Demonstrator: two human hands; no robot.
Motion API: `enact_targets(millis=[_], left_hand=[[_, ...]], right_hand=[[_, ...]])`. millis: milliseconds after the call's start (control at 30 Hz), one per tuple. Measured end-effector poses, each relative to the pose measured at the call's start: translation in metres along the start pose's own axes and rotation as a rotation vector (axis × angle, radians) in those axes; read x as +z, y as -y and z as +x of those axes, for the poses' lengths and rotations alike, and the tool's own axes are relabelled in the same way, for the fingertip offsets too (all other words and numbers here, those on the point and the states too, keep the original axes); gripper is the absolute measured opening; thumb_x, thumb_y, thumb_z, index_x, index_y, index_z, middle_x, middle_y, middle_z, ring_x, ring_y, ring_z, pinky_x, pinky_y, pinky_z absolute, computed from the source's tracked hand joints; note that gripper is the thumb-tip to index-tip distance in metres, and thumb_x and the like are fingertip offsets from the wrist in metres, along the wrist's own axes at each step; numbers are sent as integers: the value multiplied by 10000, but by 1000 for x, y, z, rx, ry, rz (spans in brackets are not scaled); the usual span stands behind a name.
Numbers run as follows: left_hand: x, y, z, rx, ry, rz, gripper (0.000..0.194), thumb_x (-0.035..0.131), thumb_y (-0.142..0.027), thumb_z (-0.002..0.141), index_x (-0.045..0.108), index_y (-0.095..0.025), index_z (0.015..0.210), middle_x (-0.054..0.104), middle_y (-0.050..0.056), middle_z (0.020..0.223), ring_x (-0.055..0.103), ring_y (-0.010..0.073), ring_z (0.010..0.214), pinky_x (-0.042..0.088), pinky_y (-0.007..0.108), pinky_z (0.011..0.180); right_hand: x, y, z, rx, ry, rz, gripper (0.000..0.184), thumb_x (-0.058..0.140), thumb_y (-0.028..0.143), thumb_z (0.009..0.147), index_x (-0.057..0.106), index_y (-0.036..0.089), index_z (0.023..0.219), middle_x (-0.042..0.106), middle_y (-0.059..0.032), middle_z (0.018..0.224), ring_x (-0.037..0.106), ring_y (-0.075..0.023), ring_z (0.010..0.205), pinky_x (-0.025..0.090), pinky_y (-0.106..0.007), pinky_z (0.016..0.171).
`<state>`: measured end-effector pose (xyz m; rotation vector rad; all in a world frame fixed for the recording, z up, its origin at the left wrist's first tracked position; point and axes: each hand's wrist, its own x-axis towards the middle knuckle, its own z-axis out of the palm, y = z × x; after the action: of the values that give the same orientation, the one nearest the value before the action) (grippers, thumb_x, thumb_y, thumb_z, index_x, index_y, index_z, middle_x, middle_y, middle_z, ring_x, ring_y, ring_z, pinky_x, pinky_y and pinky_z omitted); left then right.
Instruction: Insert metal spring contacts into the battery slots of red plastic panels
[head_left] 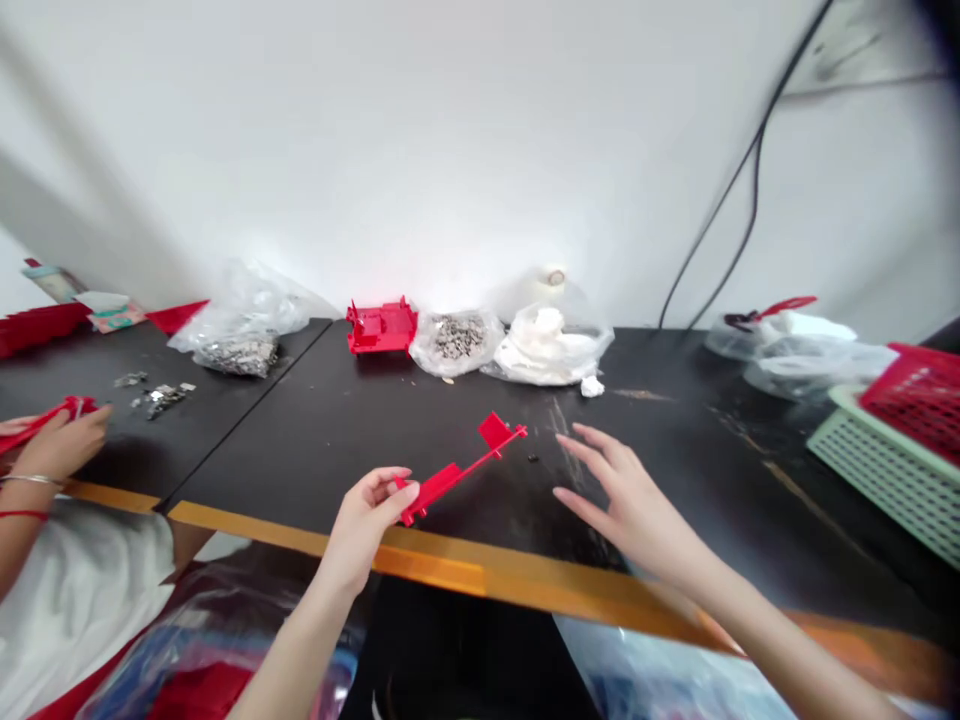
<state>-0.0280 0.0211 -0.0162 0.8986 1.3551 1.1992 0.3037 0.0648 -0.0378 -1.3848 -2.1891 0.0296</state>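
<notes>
My left hand [373,518] pinches one end of a red plastic part [444,486] above the table's front edge. The part is long and thin, with a flat square tab at its far end, and it slants up to the right. To the right, my right hand [611,490] hovers over the black table with its fingers apart and nothing in them. A tiny dark piece [533,458] lies on the tabletop between the part's far end and that hand.
Along the wall stand a red plastic tray-like part [382,328], a bag of small metal pieces [459,338] and a bag of white material [551,350]. A pale green basket [885,470] is at right. At far left, a co-worker's hand [64,440] holds something red near loose metal pieces [163,398].
</notes>
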Motion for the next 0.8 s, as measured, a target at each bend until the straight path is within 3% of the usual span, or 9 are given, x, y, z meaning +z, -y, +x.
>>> enact_targets(millis=[133,233,467,533,600,700,800], left_hand=[[-30,-30,33,-207,144,-172,470,801,-402,727,662,-161,1105,773,78,996,737,192,879,587,305,850],[-57,-51,68,-278,179,-131,284,746,-317,788,700,-116,983,778,122,937,741,210,823,597,325,813],[-114,-86,158,-364,168,12,183,673,-278,866,710,-134,974,774,79,853,729,185,751,571,284,791],[-124,-90,178,-405,169,62,204,632,-309,912,698,-123,963,760,74,853,716,172,737,572,299,780],[-131,-90,195,-434,163,94,249,601,-348,947,675,-117,1003,735,66,919,702,163,783,578,329,773],[-135,-86,215,-423,113,105,285,595,-378,955,641,-130,1087,689,70,1038,677,168,874,585,352,776],[-135,-83,233,-341,-5,95,323,593,-387,954,612,-143,1164,656,85,1118,661,184,928,585,369,794]], right_hand=[[12,14,34,-11,124,133,556,490,539,945,438,290,1440,393,-104,1532,414,-313,1402,402,-555,1134],[24,23,63,52,229,379,646,477,572,943,346,265,1496,364,-124,1546,435,-293,1390,383,-529,1154],[71,57,134,31,381,666,713,587,401,902,305,254,1540,458,-145,1473,606,-254,1160,533,-454,959],[89,70,156,29,409,725,694,625,312,892,344,265,1525,495,-121,1447,632,-211,1090,549,-393,919],[108,81,177,57,426,777,549,623,274,917,468,233,1441,590,-97,1326,646,-182,1028,545,-376,919],[135,93,208,145,449,829,362,604,333,958,586,156,1273,658,-75,1119,657,-180,937,566,-392,852],[160,98,234,229,445,900,316,595,357,966,609,148,1202,647,-74,1119,649,-176,945,572,-374,829]])
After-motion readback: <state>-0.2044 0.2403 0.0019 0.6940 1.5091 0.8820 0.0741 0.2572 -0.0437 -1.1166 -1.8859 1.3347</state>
